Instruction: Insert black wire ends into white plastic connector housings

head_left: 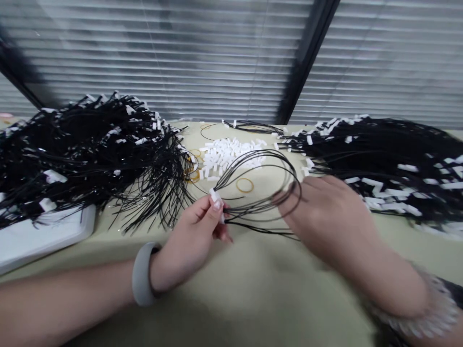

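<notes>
The left hand (197, 231) pinches the white connectors of a looped black cable bundle (258, 166) above the table (260, 289), its long axis running left to right, loops pointing toward the blurred right hand (325, 212), whose grip I cannot tell. The thin strands fan into rounded loops, before the white pieces (231, 153).

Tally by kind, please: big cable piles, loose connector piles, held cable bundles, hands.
Large black cable piles: 2
Loose white connector pile: 1
Held looped cable bundle: 1
Hands: 2
Total: 6
</notes>
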`<state>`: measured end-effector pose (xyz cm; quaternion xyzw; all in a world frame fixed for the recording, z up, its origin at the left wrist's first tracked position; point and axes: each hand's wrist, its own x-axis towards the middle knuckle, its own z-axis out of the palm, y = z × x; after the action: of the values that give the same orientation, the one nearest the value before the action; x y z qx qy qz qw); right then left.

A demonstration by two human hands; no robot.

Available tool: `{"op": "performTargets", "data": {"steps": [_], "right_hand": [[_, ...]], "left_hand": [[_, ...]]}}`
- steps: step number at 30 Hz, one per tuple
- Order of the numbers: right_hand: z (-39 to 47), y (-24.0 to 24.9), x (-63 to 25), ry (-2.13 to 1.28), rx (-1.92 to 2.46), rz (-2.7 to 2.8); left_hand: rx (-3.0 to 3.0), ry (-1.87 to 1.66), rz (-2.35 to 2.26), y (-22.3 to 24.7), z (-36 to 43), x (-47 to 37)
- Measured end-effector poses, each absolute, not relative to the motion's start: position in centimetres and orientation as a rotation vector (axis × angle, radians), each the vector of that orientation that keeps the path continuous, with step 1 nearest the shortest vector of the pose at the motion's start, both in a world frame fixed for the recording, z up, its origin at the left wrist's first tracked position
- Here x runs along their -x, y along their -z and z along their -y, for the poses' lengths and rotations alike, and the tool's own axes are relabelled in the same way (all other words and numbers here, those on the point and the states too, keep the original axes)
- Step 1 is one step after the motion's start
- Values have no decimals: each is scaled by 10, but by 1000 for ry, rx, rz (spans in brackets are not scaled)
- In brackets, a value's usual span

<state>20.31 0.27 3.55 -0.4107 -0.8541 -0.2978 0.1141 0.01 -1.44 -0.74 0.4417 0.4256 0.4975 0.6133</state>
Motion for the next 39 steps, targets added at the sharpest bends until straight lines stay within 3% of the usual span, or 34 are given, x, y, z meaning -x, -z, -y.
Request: {"op": "performTargets", "data": {"steps": [3, 8, 10, 13, 16, 20, 39], "right_hand": [[-7, -46, -215, 842, 1422, 2183], [-1, -65, -210, -150, 1168, 1552], [8, -70, -203, -315, 1037, 1319], [22, -70, -194, -337, 977, 1318], [26, -60, -189, -389, 982, 1795], [16, -48, -187, -217, 967, 2283], [10, -31, -175, 33, 933, 2372]], "left_hand": [[-871, -1178, -944, 6, 12, -1], [-838, -1151, -944, 4, 11, -2], [-872, -1138, -973, 4, 11, -2], [-1000, -1084, -1026, 6, 12, 0], [-1164, -998, -1068, 9, 14, 2], [-1195, -977, -1023, 9, 16, 3], [-1133, -933, -888, 11, 18, 3]]}}
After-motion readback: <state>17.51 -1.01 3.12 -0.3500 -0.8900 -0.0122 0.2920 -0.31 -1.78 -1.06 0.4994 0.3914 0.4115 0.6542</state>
